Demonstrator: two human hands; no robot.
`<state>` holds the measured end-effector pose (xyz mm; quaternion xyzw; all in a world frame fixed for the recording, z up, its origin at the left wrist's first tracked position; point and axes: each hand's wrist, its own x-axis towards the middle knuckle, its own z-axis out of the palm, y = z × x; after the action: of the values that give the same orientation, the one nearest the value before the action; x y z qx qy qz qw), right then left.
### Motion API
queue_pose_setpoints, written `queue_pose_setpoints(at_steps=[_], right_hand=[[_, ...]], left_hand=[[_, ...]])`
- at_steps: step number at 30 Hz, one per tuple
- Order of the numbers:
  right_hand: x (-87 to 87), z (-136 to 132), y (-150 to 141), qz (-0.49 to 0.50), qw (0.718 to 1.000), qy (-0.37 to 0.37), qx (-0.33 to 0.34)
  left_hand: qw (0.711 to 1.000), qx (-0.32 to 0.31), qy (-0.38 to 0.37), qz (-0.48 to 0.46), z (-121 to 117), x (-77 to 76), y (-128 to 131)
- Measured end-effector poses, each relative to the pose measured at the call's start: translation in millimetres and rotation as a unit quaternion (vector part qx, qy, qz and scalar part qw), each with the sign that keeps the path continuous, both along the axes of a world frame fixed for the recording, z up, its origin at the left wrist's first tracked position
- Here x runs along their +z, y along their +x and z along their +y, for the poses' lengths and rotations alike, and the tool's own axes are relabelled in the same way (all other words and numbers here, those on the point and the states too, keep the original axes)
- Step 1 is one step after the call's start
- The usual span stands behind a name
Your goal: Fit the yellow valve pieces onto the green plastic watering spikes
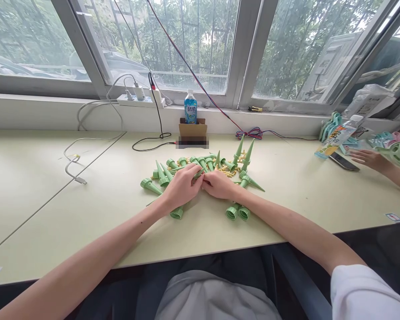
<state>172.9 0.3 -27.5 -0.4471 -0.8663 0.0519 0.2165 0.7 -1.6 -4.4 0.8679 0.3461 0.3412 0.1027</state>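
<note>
- Two hands meet at the near side of a loose pile of green spikes (162, 175) on a pale table (86, 204); the left hand (186, 180) is clamped on one green spike (199, 173), out ahead of the table's front edge.
- The right hand (218, 183) curls in at the same spot, its fingertips' grip hidden and impossible to tell.
- Apparently moulded plastic, the spike should prove light, stiff and slightly slick, best held by its broad ridged collar, not the tapering point.
- Small yellow pieces (229, 170), likely easily scattered, lie on the pile's right side.
- Working room stretches toward the front edge, past two socketed ends (231, 213); a cardboard box (193, 130) stands at the far edge.
</note>
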Motion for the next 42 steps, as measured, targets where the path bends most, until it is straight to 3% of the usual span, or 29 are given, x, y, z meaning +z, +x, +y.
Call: queue_pose_setpoints(at_steps=[27,42], right_hand=[[0.9,-0.6,-0.1,0.005,1.000,-0.001,0.001],[-2.4,1.7,1.7,-0.018,1.000,0.005,0.003]], left_hand=[[1.000,-0.004,0.008,-0.001,1.3,-1.5,-1.0],[0.997,-0.027,0.065,-0.028,2.7,-3.6,-1.1]])
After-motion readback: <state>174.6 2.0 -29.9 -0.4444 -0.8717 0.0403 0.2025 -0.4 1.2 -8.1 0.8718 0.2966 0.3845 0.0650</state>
